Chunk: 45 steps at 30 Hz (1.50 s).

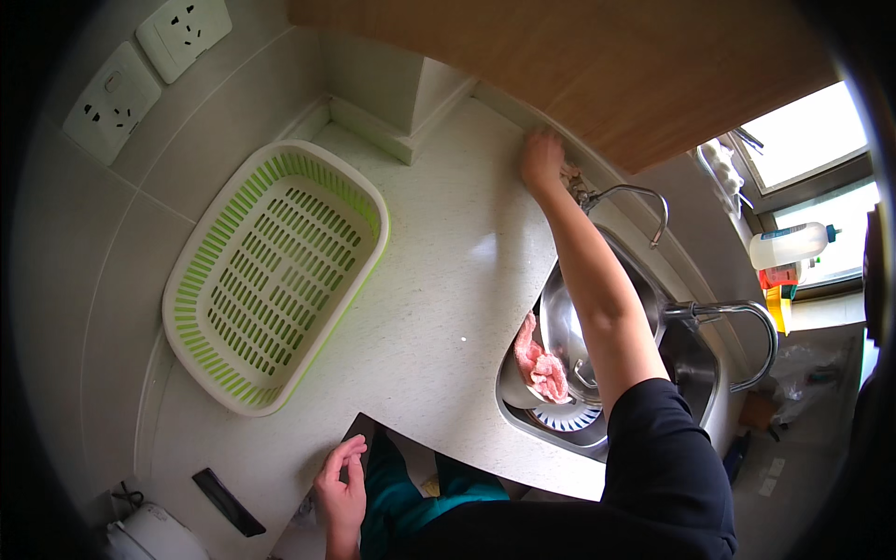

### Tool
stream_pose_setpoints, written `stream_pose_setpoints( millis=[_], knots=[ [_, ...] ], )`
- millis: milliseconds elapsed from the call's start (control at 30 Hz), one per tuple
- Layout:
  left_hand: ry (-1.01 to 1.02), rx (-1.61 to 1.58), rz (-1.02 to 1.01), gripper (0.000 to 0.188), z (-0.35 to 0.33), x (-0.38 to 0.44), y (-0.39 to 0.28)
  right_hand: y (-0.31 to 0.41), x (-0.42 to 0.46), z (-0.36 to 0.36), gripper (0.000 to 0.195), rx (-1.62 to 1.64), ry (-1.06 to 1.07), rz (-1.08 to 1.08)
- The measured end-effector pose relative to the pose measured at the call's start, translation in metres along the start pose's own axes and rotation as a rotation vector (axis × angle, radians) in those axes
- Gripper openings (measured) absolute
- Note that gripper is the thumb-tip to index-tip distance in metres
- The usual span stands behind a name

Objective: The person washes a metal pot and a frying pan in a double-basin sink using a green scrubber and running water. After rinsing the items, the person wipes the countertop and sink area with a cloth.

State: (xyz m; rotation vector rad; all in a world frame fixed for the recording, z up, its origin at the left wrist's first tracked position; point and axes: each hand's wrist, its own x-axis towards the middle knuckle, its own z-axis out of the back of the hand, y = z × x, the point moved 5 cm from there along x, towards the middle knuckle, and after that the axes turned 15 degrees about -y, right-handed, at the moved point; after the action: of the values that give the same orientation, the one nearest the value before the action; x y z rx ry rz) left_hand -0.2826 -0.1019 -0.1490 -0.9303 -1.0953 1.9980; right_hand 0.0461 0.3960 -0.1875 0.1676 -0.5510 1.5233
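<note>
My right hand (543, 162) reaches to the back edge of the counter, beside a small brownish item (570, 175) behind the thin tap (654, 203). Its fingers point away from me, and what they hold, if anything, is hidden. Under my right forearm lies the steel sink (505, 413), with a shiny metal pan or lid (560, 315), a pink cloth (542, 367) and a blue-and-white striped dish (567, 418). Near the counter's front corner, my left hand (341, 483) hangs with loosely bent fingers, nothing in it.
A green-and-white plastic draining basket (280, 280) stands left on the counter (434, 280). A large curved tap (763, 329) rises over the sink. Bottles (791, 245) stand by the window. A dark flat strip (227, 502) and a white appliance (154, 535) are at lower left. A wooden cabinet (595, 63) overhangs the back.
</note>
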Motion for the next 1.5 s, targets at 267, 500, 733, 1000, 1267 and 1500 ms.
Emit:
stream_pose_setpoints(
  millis=[267,500,733,1000,1267,1500],
  knots=[
    [-0.007,-0.041,-0.033,0.023,0.013,-0.001,0.003,-0.005,-0.053,0.0,0.043,-0.04,-0.326,0.007],
    [0.066,-0.1,-0.076,0.024,0.006,-0.005,-0.01,0.019,-0.101,0.037,0.039,-0.088,0.001,-0.069],
    [0.15,-0.113,-0.16,0.023,-0.003,-0.009,-0.037,0.042,-0.208,0.115,0.027,0.31,0.077,0.024],
    [0.13,-0.072,-0.234,0.024,0.017,-0.013,-0.06,-0.017,-0.14,0.083,0.032,0.281,-0.27,-0.268],
    [0.139,-0.067,-0.248,0.023,0.044,-0.023,-0.054,0.089,-0.207,0.123,0.033,0.355,-0.051,-0.256],
    [0.221,-0.093,-0.338,0.024,0.033,-0.034,-0.087,0.158,-0.349,0.215,0.058,0.393,-0.023,-0.042]
  ],
)
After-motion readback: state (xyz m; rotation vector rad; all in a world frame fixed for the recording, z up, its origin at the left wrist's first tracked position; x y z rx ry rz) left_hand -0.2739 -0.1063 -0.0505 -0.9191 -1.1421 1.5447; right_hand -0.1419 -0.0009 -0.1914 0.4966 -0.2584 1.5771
